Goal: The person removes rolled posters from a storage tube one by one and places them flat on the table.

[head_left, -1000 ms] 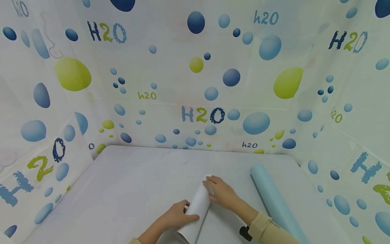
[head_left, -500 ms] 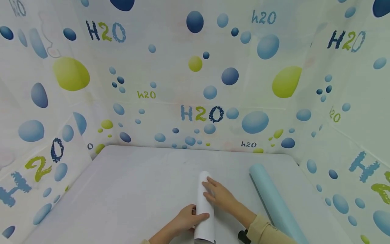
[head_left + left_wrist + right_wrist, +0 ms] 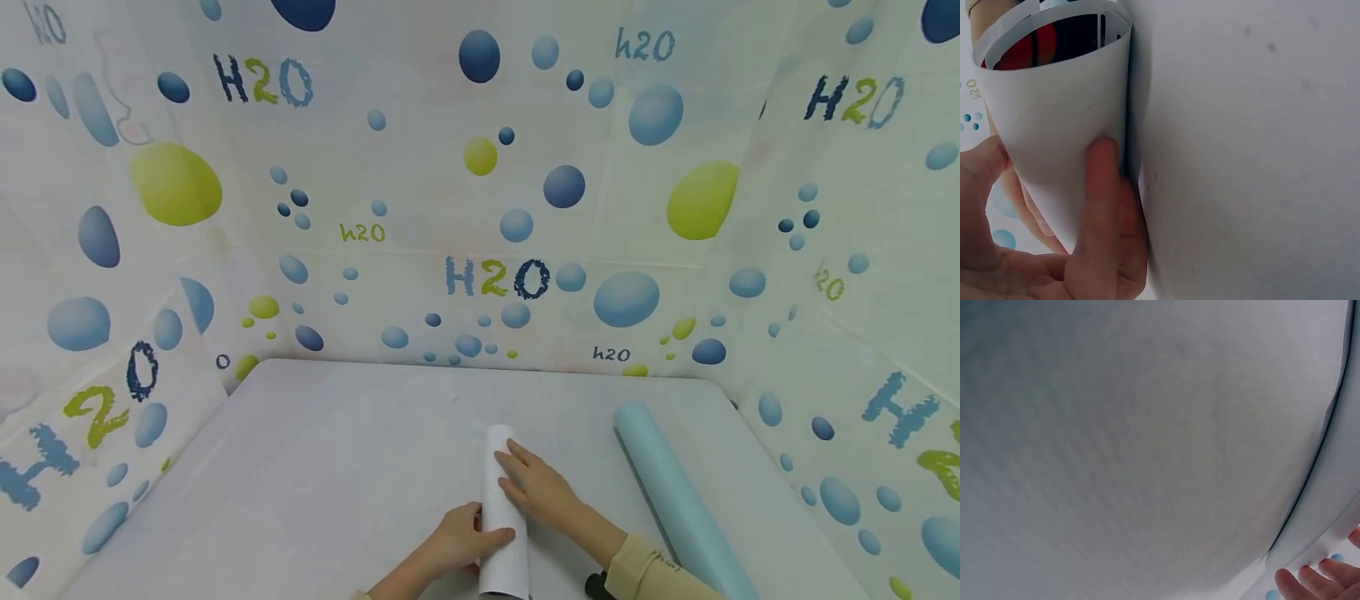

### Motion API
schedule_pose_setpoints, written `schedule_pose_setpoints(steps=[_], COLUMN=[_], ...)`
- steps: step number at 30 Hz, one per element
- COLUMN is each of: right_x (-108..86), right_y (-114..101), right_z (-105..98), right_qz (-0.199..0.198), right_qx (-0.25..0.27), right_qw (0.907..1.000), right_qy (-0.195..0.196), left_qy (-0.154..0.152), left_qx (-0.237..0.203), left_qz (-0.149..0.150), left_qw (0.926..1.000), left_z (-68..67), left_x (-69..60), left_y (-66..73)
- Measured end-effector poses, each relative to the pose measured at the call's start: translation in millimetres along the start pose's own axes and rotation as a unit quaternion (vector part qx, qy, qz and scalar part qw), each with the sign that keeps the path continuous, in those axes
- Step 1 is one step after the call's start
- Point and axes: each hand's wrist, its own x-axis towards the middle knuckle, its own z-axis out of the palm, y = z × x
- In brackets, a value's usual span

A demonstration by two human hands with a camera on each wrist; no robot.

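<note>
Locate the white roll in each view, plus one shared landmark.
Head: white roll at bottom centre, left of the light-blue roll.
Left wrist: white roll at upper left, open end up top.
Right wrist: white roll, a slanting strip at lower right, cut off by the right edge.
Shared landmark: blue-dotted backdrop.

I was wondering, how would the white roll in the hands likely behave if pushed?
The white roll would probably roll sideways, being round and lying on the table. Its thin-edged open end suggests it is light and might dent if squeezed.
</note>
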Motion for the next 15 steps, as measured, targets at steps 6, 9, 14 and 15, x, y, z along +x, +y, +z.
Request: schedule_pose_setpoints(steps=[6,9,14,15], right_x=[1.3,2.4,5.1,5.7], right_y=[0.3,0.6,0.2,0.0], right_z=[1.5,2.7,4.6,5.3], right_qz=[-0.014,-0.032,-0.073,-0.074], right_qx=[-0.012,-0.018,-0.004,0.006], right_qw=[0.9998,0.999,0.9958,0.9956], right_qy=[0.007,0.025,0.055,0.058], left_qy=[0.053,0.094,0.045,0.034], left_qx=[0.169,0.273,0.293,0.289], left_qz=[0.099,0.189,0.26,0.262], left_qw=[0.9792,0.9385,0.9192,0.9203], left_z=[-1.4,-1.1,0.6,0.9], left_x=[2.3,5.4,11.5,12.6], left_y=[3.1,7.9,15.2,15.9])
